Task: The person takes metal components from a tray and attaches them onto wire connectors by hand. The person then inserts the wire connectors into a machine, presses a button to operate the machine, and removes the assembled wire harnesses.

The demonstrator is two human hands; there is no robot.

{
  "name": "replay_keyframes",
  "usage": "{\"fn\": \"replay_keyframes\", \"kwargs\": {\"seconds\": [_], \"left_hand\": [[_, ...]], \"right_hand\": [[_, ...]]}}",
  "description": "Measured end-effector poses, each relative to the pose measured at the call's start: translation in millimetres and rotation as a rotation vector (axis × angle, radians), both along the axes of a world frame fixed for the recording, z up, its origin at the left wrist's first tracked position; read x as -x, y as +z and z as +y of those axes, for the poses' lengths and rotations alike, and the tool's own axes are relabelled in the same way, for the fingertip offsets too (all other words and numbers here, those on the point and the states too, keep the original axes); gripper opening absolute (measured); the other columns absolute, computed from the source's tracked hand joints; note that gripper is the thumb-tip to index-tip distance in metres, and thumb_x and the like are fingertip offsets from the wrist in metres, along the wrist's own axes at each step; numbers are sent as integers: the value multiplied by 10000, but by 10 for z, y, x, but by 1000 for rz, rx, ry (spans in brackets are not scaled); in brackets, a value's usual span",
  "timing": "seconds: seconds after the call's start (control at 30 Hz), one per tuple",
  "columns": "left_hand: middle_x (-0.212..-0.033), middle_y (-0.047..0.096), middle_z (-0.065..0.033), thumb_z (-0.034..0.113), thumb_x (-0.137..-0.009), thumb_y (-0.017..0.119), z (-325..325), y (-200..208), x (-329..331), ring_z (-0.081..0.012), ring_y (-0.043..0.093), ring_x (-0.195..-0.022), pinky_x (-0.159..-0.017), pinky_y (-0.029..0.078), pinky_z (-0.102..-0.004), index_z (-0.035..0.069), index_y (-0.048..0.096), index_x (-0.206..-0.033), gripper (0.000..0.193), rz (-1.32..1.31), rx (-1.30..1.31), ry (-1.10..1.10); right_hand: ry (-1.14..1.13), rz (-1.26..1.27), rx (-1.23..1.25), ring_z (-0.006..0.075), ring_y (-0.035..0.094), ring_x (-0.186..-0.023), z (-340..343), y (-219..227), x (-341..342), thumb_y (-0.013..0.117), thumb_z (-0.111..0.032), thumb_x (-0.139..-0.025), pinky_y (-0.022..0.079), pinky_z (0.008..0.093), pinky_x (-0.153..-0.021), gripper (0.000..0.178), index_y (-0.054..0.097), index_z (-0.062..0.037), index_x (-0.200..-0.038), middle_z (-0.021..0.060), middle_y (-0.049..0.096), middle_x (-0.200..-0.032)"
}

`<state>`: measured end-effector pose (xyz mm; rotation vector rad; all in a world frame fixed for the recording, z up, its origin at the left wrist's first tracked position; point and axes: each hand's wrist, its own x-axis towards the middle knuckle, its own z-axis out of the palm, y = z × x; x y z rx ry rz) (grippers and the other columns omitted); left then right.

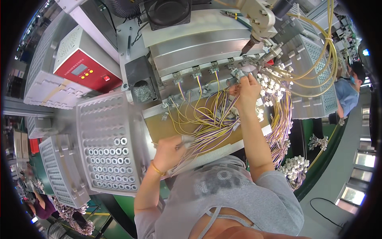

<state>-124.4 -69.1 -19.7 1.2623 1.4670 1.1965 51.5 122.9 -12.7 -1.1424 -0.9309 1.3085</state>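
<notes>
My right hand (247, 93) is closed in a pinch at the right end of a metal fixture rail (207, 71). Pale grey coverings seem to sit on its fingertips, and what they pinch is too small to make out. Small metal parts (196, 75) sit along the rail, some with yellow and purple wires running from them. My left hand (169, 153), slightly blurred, has its fingers curled at the near left of a loose wire bundle (211, 133). Whether it grips any wire is hidden. The bundle lies on a brown board (159, 127) between my hands.
A tray (107, 135) with rows of ring-shaped parts stands left, below a red-fronted control box (87, 67). A black bin (142, 91) holds small clear pieces. A soldering-type tool head (251, 44) hangs near my right hand. White-connector wire bundles (280, 131) hang right; a co-worker (348, 93) is beyond.
</notes>
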Motion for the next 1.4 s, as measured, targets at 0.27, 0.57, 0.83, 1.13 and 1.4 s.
{"fn": "replay_keyframes", "kwargs": {"seconds": [0.27,0.57,0.83,1.13,1.4], "left_hand": [[-719,626,-70,-9,-678,578,-233,145,502,-138,554,-557,-535,444,-253,74,649,-889,238,537,90,-17],[-745,622,-34,2,-732,616,-258,33,652,-39,522,-620,-557,427,-174,-1,627,-915,183,327,291,277],[-749,603,-28,-1,-765,589,-205,62,591,-69,526,-636,-564,421,-191,13,621,-951,190,-42,71,336],[-678,556,-121,-17,-526,623,-223,355,268,-262,510,-530,-470,403,-320,11,622,-808,284,595,-500,219],[-813,606,-85,102,-683,638,-645,-208,1135,-242,556,-735,-709,430,-296,67,612,-959,279,907,-18,838]], "right_hand": [[-4,-15,-39,144,528,-430,1,-95,0,465,-85,-789,470,274,-383,135,504,-7,-893,90,560,-634],[37,-89,-102,175,562,-467,60,-110,-58,460,-75,-770,483,290,-391,142,468,19,-876,104,545,-643],[153,-325,32,188,577,-480,240,-97,-136,484,-173,-790,462,285,-398,173,496,-1,-777,91,533,-549],[751,-639,-624,133,527,-553,-967,279,342,596,-94,-701,436,262,-544,168,585,12,-831,72,586,-687],[1081,-230,86,98,530,-538,-1022,482,445,557,-31,-761,429,214,-488,107,580,31,-845,46,588,-684]]}}
